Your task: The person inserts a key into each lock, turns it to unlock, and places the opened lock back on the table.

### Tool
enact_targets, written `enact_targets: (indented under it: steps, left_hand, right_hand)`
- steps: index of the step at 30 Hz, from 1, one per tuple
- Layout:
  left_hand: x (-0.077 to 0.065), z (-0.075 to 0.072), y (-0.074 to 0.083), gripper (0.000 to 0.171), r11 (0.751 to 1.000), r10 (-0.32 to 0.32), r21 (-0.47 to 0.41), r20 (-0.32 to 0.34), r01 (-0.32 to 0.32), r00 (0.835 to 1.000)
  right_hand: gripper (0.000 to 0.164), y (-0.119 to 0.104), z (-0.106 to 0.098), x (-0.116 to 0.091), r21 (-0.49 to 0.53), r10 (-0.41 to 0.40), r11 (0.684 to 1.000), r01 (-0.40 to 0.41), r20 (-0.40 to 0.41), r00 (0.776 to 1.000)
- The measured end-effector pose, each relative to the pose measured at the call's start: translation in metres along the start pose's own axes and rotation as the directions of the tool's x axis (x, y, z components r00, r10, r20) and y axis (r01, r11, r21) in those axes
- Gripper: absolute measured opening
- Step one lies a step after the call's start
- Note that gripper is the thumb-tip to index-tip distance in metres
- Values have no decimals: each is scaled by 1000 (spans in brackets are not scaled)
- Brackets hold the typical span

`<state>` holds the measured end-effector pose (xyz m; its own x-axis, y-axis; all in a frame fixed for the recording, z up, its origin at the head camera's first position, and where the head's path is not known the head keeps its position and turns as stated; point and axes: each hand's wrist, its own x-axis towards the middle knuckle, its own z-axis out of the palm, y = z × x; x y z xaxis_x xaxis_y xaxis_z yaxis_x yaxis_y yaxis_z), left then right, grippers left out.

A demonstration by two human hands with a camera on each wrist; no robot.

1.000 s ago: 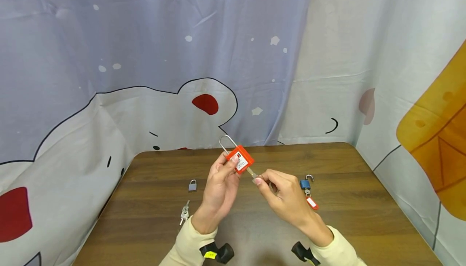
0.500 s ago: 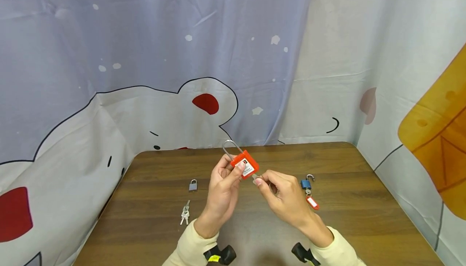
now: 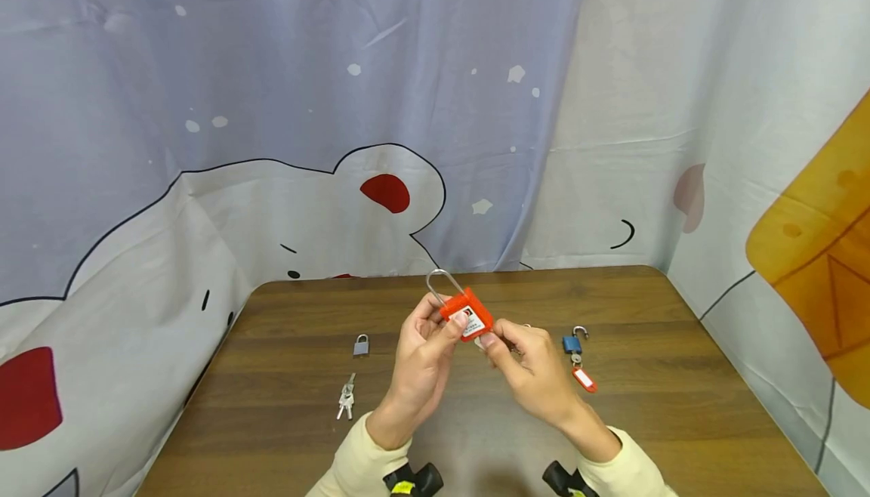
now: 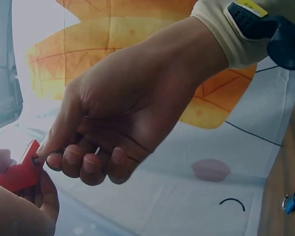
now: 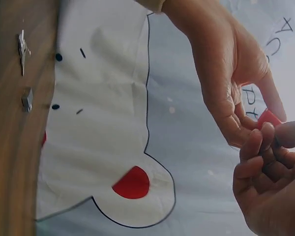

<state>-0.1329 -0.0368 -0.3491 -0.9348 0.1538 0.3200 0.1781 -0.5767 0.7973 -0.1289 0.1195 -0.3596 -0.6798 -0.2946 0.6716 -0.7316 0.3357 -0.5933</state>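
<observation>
In the head view, my left hand (image 3: 420,368) pinches a red padlock (image 3: 481,308) by its body, thumb over the white label. Its long metal shackle (image 3: 435,276) points up and away to the left. My right hand (image 3: 537,372) pinches a key (image 4: 38,160) against the padlock's lower end, and fingers hide most of it. The left wrist view shows the key's metal at the padlock's bottom face, with a ring by the right fingers. Both hands are raised over the wooden table (image 3: 462,444).
Left of the hands lie a small grey padlock (image 3: 361,346) and a bunch of silver keys (image 3: 346,397). To the right, a blue padlock (image 3: 572,344) with its shackle open has a key and a red tag (image 3: 584,379) attached. A printed curtain (image 3: 306,210) hangs behind the table.
My left hand has brought the red padlock down and right toward the right hand. The key's shaft, visible earlier between padlock and fingers, is now hidden. The right hand has barely moved.
</observation>
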Motion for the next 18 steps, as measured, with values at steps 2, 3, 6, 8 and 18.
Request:
enact_targets:
  steps: [2, 3, 6, 8, 18]
  left_hand:
    - [0, 0, 0, 18, 1000, -2, 8, 7, 2, 1000]
    - [0, 0, 0, 19, 1000, -2, 15, 9, 2, 1000]
    - [-1, 0, 1, 19, 999, -8, 39, 19, 7, 1000]
    - [-2, 1, 1, 19, 998, -8, 54, 27, 7, 1000]
    - [-2, 1, 0, 20, 994, -4, 110, 57, -3, 998]
  right_hand:
    - [25, 1, 1, -1, 148, 47, 988, -54, 49, 998]
    - [24, 2, 1, -1, 225, 73, 970, -89, 79, 994]
    - [25, 2, 1, -3, 464, 124, 864, -195, 179, 976]
    - [26, 3, 1, -4, 600, 140, 754, -267, 250, 958]
    - [35, 13, 4, -13, 841, 73, 157, -517, 513, 856]
